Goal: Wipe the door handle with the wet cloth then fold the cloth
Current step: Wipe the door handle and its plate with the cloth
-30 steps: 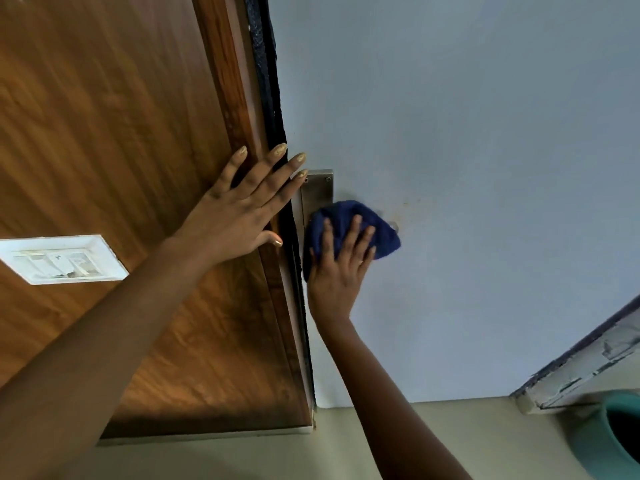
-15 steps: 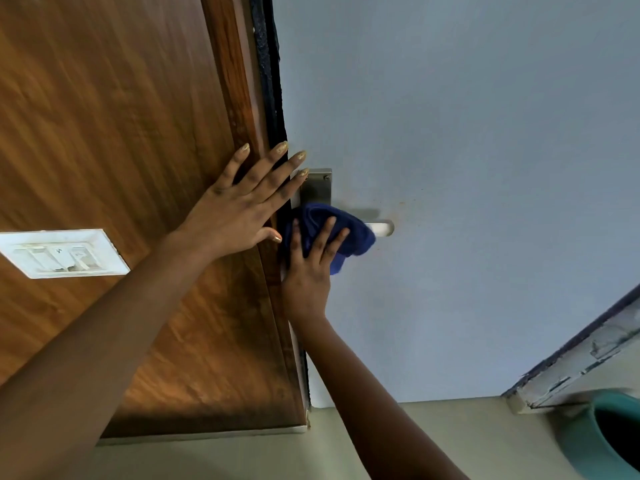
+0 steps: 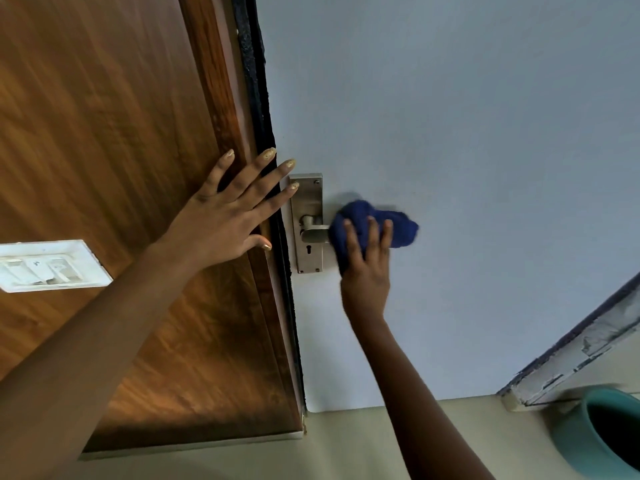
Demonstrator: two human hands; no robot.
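R hand (image 3: 365,271) is gripping bunched blue cloth (image 3: 375,226) around outer end of door handle (image 3: 313,233), near door's left edge by the metal plate (image 3: 308,221). L hand (image 3: 225,216) is lying open, flat, fingers spread, on wooden frame (image 3: 138,133).

A brown wood-grain panel (image 3: 104,133) fills the left side, its right edge trimmed with a black strip (image 3: 258,98). A white switch plate (image 3: 48,266) with 2 rockers is mounted on the panel at the far left. Below lies a beige floor (image 3: 329,445). At the lower right, a teal bucket (image 3: 595,434) stands on the floor, just below a white frame (image 3: 581,358) with peeling paint.
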